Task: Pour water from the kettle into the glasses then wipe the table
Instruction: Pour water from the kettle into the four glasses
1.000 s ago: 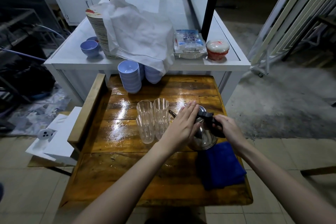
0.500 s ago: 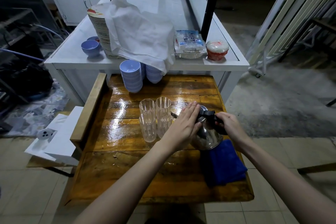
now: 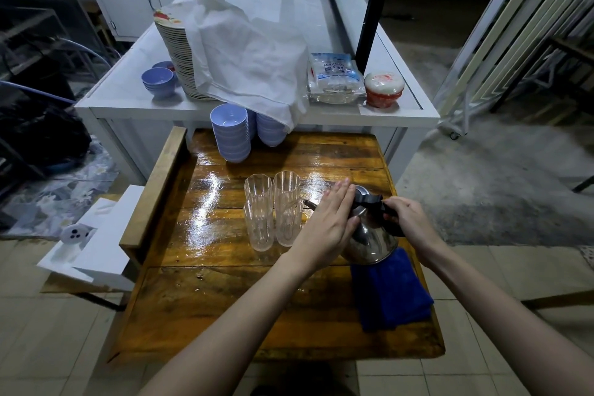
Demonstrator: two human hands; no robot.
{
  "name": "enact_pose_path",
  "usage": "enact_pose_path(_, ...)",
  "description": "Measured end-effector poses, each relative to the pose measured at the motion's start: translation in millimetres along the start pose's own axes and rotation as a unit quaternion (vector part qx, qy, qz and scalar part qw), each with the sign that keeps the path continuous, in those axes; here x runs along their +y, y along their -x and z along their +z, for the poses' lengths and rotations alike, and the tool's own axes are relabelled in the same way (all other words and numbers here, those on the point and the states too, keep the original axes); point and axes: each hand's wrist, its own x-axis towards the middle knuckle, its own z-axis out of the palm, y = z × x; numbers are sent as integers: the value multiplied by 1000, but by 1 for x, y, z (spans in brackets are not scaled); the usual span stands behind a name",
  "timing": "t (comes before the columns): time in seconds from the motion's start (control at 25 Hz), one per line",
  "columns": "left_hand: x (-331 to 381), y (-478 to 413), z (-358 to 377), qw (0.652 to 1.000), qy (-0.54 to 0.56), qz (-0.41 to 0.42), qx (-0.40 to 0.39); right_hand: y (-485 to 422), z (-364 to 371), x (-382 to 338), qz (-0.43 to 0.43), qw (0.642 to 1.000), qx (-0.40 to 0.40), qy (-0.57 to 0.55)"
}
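Observation:
A steel kettle (image 3: 371, 243) with a black handle is tilted to the left over the wooden table (image 3: 225, 299), its thin spout reaching the near-right glass. My right hand (image 3: 406, 219) grips the handle. My left hand (image 3: 331, 219) lies flat against the lid and the kettle's left side, fingers together. Several clear ribbed glasses (image 3: 273, 209) stand in a tight cluster just left of the spout. A folded blue cloth (image 3: 390, 292) lies on the table under and in front of the kettle.
Two stacks of blue bowls (image 3: 231, 132) stand at the table's far edge. Behind is a white counter (image 3: 128, 96) with a plate stack under a white cloth (image 3: 247, 55), more bowls, a plastic packet (image 3: 334, 77) and a red-and-white container (image 3: 384, 88). A wooden bench back (image 3: 154, 190) runs along the left.
The kettle has tipped further to the left, bringing its spout up to the near-right glass. Both hands have kept their places on it.

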Motion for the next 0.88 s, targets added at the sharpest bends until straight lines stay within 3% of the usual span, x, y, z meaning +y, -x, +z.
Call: enact_pose_path(0.88, -3, -3, -5, 1000, 16, -18, -10, -15, 3, 3, -4, 999, 9, 33)
